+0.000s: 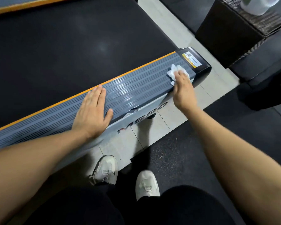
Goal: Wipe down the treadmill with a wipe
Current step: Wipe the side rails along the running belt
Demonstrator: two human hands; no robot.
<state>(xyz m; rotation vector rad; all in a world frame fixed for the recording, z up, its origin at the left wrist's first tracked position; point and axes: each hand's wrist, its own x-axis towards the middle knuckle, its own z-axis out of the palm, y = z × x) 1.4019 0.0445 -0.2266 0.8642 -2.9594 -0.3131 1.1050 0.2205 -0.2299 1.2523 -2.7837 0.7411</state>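
Head view, looking down at my two hands over the treadmill (136, 88). My right hand (182, 85) presses a crumpled white wipe (173, 71) onto the ribbed grey side rail (133, 91), near the rail's rear end, just short of the black end cap (199, 69) with its yellow-edged label (191, 60). Its fingers lie over the wipe, slightly bent, pinning it flat rather than wrapped round it. My left hand (92, 111) lies released and flat on the same rail, fingers straight and together, thumb spread over the outer edge, well apart from the wipe. An orange strip (81, 93) borders the rail against the black running belt (63, 51). Lettering on the rail's side face is blurred. Below, two white shoes (106, 169) stand on pale floor tiles (152, 125) and black rubber matting (177, 151). A dark wicker box (230, 33) stands at upper right.
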